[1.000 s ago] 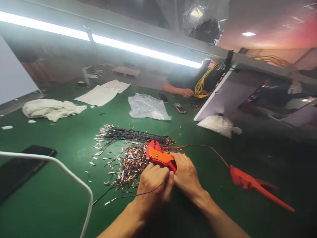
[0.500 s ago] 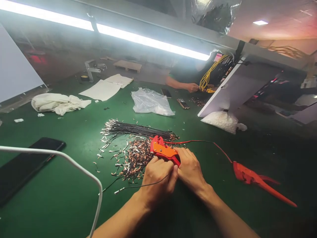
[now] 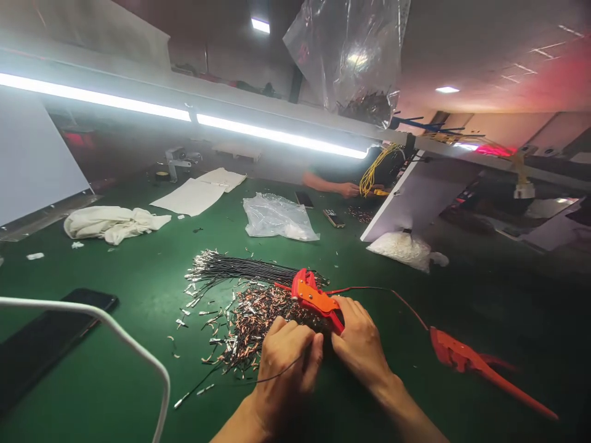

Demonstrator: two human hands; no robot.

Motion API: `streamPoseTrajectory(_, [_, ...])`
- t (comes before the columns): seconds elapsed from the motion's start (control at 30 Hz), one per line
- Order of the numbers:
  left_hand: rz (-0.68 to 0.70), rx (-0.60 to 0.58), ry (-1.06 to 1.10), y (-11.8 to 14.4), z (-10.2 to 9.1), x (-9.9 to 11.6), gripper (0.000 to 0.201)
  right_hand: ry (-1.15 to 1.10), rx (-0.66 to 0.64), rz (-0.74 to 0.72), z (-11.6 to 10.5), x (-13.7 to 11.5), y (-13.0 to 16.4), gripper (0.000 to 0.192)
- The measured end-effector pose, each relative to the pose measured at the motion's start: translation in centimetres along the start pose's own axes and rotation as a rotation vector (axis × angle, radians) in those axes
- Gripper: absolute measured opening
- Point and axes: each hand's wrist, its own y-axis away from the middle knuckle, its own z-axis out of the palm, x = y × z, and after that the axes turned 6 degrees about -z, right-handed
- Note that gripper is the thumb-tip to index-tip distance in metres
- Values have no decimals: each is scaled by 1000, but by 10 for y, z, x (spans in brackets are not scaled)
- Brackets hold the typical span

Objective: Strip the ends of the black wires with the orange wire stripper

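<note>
My left hand (image 3: 287, 363) is closed around a thin black wire (image 3: 240, 379) that trails left across the green table (image 3: 115, 369), ending in a metal terminal. My right hand (image 3: 360, 344) grips the rear of a red and orange crimping tool (image 3: 316, 298), whose jaws point up and left. Both hands meet at the tool's rear, where the wire's other end is hidden. Beside the tool lies a heap of loose copper and silver terminals (image 3: 249, 320). Behind it rests a bundle of black wires with metal ends (image 3: 240, 269).
A second red tool (image 3: 480, 366) lies right, joined by a red cord (image 3: 392, 295). A black phone (image 3: 46, 335) and a white cable (image 3: 115, 332) are at left. Further back: white cloth (image 3: 111, 221), paper sheets (image 3: 198, 194), plastic bags (image 3: 277, 216). Another person's hand (image 3: 346, 189) works with yellow wires (image 3: 376, 169).
The camera tilted upward, so the scene sits lower in the picture. Both hands stay together at the crimping tool with the wire; the grip looks the same.
</note>
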Motion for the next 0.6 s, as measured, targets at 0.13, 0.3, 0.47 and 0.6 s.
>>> streamPoseTrajectory(0.13, [-33,6,-5,-1,1,-1,27,-388,-31,155,-10,4,-4,22])
streamPoseTrajectory(0.3, [-98,-17,45,-1,4,-3,25,-1048,-210,243,-20,-9,-3,30])
streamPoseTrajectory(0.47, [-104,-88,101,1,7,-3,26,-1247,-224,323,-19,-22,1,21])
streamPoseTrajectory(0.6, [-155,-127,140,3,11,-5,27,-1282,-145,346,-19,-23,2,19])
